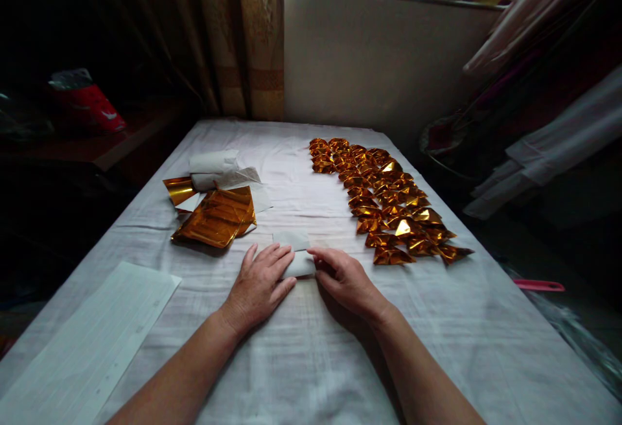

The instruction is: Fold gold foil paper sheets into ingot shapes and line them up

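A small piece of folded paper [298, 264], pale side up, lies on the white-covered table in front of me. My left hand [265, 279] rests flat over its left part, fingers stretched out and thumb along the near edge. At the paper's right edge, my right hand [346, 277] is curled, with index finger and thumb at the corner; the other fingers are partly hidden. Just beyond the left hand sits a stack of shiny gold foil sheets [216, 218]. To the right stand rows of several folded gold foil pieces [383, 195], shaped like ingots.
A crumpled white wrapper [214, 161] lies behind the foil stack. A long lined white sheet [92, 347] covers the table's left front. Beyond the table [291, 373] are a curtain [238, 36], a wall [359, 56], hanging clothes [568, 127] and a pink handle [539, 286].
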The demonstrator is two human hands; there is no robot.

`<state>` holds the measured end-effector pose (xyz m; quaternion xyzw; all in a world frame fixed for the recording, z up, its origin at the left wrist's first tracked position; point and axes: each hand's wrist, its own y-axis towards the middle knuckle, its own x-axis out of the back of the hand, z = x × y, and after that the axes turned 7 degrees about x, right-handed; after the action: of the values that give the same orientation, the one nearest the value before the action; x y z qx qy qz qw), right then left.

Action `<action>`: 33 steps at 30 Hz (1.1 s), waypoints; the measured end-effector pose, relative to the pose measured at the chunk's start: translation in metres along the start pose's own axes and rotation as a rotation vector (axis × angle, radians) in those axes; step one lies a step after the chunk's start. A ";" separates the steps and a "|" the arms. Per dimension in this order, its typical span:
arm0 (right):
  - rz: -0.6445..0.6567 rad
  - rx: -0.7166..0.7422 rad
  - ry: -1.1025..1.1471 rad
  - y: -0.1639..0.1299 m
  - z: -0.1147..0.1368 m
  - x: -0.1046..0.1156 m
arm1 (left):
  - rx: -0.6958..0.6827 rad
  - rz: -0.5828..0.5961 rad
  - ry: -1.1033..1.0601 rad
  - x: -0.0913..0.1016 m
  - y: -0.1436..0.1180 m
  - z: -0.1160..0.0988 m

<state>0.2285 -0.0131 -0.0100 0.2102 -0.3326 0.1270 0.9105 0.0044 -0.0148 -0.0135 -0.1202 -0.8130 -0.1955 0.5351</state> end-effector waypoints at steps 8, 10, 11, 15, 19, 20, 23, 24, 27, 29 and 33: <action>0.012 0.103 -0.238 0.002 0.002 -0.003 | -0.013 -0.001 -0.097 0.003 0.000 0.003; 0.009 0.086 -0.226 0.003 0.003 -0.003 | -0.004 -0.008 -0.138 0.005 0.001 0.004; 0.002 0.074 -0.219 0.004 0.004 -0.003 | 0.004 -0.015 -0.160 0.006 0.002 0.004; -0.068 0.030 -0.204 0.009 0.006 -0.008 | 0.039 -0.039 -0.226 0.008 0.005 0.005; -0.100 -0.001 -0.166 0.012 0.007 -0.013 | 0.053 -0.050 -0.249 0.007 0.006 0.005; -0.096 -0.004 -0.152 0.012 0.008 -0.013 | 0.055 -0.050 -0.250 0.006 0.006 0.005; -0.095 -0.001 -0.119 0.011 0.009 -0.012 | 0.057 -0.046 -0.252 0.006 0.006 0.004; -0.099 -0.002 -0.112 0.011 0.010 -0.012 | 0.057 -0.049 -0.254 0.006 0.006 0.003; -0.111 -0.026 -0.126 0.012 0.013 -0.013 | 0.054 -0.074 -0.266 0.005 0.008 0.003; -0.130 -0.061 -0.177 0.014 0.014 -0.016 | 0.056 -0.093 -0.267 0.003 0.011 0.004; -0.159 -0.095 -0.332 0.017 0.015 -0.024 | 0.077 -0.174 -0.243 -0.003 0.013 0.008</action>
<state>0.1960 -0.0074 -0.0102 0.2105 -0.4662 0.0021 0.8593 0.0043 0.0009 -0.0163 -0.0517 -0.8861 -0.1939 0.4179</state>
